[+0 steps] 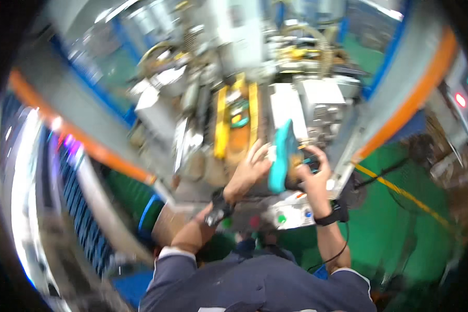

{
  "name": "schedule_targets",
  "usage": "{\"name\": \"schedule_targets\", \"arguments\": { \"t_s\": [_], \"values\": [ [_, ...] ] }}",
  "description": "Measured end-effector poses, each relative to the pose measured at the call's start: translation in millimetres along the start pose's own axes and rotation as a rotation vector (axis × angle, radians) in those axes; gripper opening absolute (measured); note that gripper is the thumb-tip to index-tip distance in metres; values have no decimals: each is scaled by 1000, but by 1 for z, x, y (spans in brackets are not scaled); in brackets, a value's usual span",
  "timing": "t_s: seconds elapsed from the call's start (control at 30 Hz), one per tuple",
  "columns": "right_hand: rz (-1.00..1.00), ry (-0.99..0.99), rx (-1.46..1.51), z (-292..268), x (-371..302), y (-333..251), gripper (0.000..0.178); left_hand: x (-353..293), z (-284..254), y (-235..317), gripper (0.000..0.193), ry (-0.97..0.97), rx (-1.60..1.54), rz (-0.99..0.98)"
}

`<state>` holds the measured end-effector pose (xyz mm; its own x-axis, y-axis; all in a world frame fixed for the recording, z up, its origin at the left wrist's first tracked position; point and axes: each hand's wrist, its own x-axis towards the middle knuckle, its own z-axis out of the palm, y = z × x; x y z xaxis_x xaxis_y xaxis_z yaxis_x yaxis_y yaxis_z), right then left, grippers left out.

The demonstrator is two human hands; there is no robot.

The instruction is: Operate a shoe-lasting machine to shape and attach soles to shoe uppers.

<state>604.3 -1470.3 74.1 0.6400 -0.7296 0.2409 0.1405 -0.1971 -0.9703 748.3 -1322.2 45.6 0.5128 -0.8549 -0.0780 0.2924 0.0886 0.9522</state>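
Observation:
A flat, teal, shell-like part (281, 158) stands tilted on edge in front of my body, with dark and orange pieces on its right side. My right hand (316, 179) grips it from the right, fingers bent round the dark and orange side. At its left side is my left hand (248, 171), fingers spread; whether their tips touch the part is unclear. Just beyond the hands lies a yellow-railed fixture (221, 125), and a smaller teal and dark piece (239, 115) sits between its rails. Motion blur hides finer detail.
Machine doors with orange edges (408, 122) flank the work area on both sides. White blocks (321, 93) and metal parts crowd the machine bed. A panel with coloured buttons (292, 214) is below my right hand. Green floor (385, 223) shows at the right, with a yellow line.

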Motion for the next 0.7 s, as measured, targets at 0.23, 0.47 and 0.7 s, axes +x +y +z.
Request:
{"name": "schedule_targets", "arguments": {
  "t_s": [0.23, 0.47, 0.7],
  "values": [
    [-501, -34, -475, -77, 57, -74, 45, 8, 32, -5, 63, -39, -479, -70],
    [-680, 995, -1188, -331, 185, -272, 49, -38, 38, 43, 68, -187, -441, 53],
    [-931, 942, -1421, -408, 222, -297, 46, -72, 34, 25, 75, 84, -465, 69]
  ]
}}
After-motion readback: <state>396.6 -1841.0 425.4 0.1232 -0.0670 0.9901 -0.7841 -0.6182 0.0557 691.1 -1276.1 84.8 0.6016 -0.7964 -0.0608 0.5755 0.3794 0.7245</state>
